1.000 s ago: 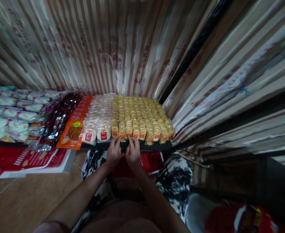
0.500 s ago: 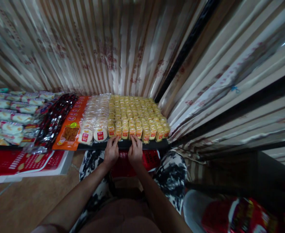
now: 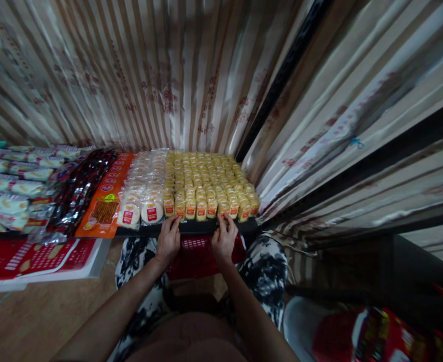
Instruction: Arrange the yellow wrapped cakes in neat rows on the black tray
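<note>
Small yellow wrapped snack packets [image 3: 209, 176] stand in tight rows on a dark shelf [image 3: 202, 228]. At the front edge, the fingertips of my left hand [image 3: 169, 237] touch the lower front of a packet near the left end of the block. My right hand [image 3: 225, 240] reaches up with its fingers stretched out and slightly apart, their tips against front packets further right. Neither hand grips a packet. Left of the yellow block lie round white crackers [image 3: 152, 211] in clear wrappers, in two columns.
Further left are an orange snack bag [image 3: 106, 201], dark red shiny packets [image 3: 78, 193] and pale wrapped packets [image 3: 12, 186]. A striped curtain [image 3: 138, 75] hangs behind, with a black post [image 3: 277, 85] at the right. Red packages [image 3: 379, 332] lie low at right.
My right hand has moved right along the front row, further from my left hand. My left hand stays near the left end, slightly lower. The view has shifted slightly.
</note>
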{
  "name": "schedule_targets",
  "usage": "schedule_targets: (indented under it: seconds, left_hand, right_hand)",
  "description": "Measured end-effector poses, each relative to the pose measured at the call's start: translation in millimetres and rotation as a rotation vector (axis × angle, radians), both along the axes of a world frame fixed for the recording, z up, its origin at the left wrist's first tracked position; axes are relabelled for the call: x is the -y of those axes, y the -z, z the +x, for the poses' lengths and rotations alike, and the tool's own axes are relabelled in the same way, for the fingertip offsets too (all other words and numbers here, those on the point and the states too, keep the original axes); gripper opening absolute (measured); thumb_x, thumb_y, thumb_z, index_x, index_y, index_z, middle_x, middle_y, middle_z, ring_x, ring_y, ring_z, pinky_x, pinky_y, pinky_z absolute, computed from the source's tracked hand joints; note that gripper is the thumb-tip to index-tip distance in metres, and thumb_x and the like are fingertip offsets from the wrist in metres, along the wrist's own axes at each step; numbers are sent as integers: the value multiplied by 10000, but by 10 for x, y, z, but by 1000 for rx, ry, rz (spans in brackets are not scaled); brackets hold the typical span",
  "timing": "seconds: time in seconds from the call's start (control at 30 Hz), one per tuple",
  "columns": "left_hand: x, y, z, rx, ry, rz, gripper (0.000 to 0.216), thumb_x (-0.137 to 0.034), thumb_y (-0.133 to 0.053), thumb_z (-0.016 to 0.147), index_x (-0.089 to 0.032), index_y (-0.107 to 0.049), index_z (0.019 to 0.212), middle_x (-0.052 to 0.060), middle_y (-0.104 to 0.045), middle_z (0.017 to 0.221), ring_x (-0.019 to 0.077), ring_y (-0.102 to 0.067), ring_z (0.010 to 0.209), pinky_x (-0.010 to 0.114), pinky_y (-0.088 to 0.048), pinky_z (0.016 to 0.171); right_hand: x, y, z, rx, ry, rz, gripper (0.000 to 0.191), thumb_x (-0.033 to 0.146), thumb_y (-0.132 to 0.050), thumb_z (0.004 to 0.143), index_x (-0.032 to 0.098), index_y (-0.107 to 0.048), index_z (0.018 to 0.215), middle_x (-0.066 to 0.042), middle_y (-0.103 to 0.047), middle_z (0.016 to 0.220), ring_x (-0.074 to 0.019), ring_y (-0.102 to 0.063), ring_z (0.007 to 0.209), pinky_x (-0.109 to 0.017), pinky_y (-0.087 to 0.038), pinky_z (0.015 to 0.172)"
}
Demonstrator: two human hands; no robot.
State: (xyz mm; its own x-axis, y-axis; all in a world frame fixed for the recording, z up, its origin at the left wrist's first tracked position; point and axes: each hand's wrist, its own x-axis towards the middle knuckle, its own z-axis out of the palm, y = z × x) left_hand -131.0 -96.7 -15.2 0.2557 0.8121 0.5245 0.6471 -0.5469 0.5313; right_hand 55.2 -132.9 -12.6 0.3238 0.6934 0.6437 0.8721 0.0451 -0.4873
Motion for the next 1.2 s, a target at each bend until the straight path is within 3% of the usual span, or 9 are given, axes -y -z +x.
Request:
schedule_targets:
  seconds: [0.23,0.43,0.93,1.2]
  left_hand:
    - [46,-20,6,21,8,-13,476,-50,-347,811,-187,-462,1252,94,-488,1170,204,-433,1120,405,-392,983]
    - [9,-20,36,17,-11,-1,458,-56,-354,810,-161,-474,1240,109,-486,1158,212,-438,1104,404,-403,967]
    - [21,-23,69,42,-25,-6,430,-77,-350,812,-168,-501,1204,101,-508,1123,213,-457,1070,426,-408,953]
    - [29,-28,49,28,-11,-15,408,-75,-354,814,-153,-512,1182,107,-515,1115,215,-459,1064,419,-413,942]
  right_hand:
    - [0,3,61,-30,79,25,409,70,-368,771,169,-587,1102,-129,-476,1158,-224,-437,1092,-421,-411,884]
    - [-48,15,79,-52,-11,15,431,58,-364,773,164,-563,1140,-126,-468,1169,-210,-437,1104,-398,-417,903]
    - [59,54,127,-62,-49,16,499,45,-356,760,186,-525,1207,-123,-466,1150,-214,-443,1093,-429,-427,898]
    - [69,78,168,-42,-76,-56,529,34,-343,769,175,-475,1262,-126,-476,1172,-207,-440,1107,-405,-434,900]
